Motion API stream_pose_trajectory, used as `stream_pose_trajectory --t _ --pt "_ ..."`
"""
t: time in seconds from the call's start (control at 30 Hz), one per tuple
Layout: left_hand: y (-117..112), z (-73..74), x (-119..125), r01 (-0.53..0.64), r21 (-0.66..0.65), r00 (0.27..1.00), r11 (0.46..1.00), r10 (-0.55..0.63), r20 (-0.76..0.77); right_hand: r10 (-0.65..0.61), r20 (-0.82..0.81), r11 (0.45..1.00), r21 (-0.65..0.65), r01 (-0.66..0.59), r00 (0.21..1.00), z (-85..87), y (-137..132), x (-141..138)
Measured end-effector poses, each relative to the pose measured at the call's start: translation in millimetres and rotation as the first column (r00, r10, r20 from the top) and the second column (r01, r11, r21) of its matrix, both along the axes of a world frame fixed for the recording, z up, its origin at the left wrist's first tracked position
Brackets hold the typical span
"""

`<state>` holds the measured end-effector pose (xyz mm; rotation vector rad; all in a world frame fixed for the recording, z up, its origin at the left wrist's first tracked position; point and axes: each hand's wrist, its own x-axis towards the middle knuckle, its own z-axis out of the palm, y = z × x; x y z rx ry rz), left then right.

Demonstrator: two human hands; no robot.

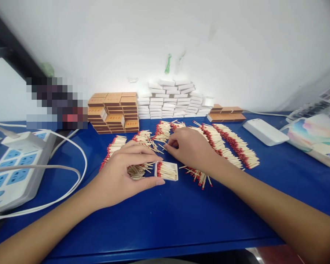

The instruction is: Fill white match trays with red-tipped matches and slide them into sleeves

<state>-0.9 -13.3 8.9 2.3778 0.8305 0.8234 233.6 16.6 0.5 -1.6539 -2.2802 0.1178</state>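
My left hand (121, 172) is closed on a small white matchbox tray (178, 172), thumb at the near side and fingers at the far side. Red-headed matchsticks (167, 171) lie in the tray, heads to the left. Beyond it, my right hand (191, 148) has thumb and forefinger pinched together beside loose matchsticks (158, 146); whether it grips one I cannot make out. Piles of matchsticks (163, 131) spread behind both hands, partly hidden by them. Rows of matches (236, 145) lie to the right, and more loose ones (202, 178) under my right wrist.
Orange-brown matchboxes (114, 113) are stacked at the back left, with a smaller stack (227, 113) at right. White trays (170, 101) pile between them. A power strip (19, 161) with cables stands left; a white box (265, 132) and a colourful package (316, 135) lie right.
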Motion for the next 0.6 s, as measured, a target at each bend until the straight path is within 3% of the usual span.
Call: stream_pose_trajectory --t 0.23,0.6 --pt "-0.6 0.7 0.2 -0.001 0.001 1.0 1.0 0.001 0.01 -0.01 0.059 1.0 0.013 0.01 0.998 0.5 -4.6 -0.9" --pt "-0.7 1.6 -0.9 -0.012 -0.006 1.0 1.0 0.012 0.019 0.045 -0.019 0.999 -0.002 -0.045 0.999 -8.1 1.3 -5.0"
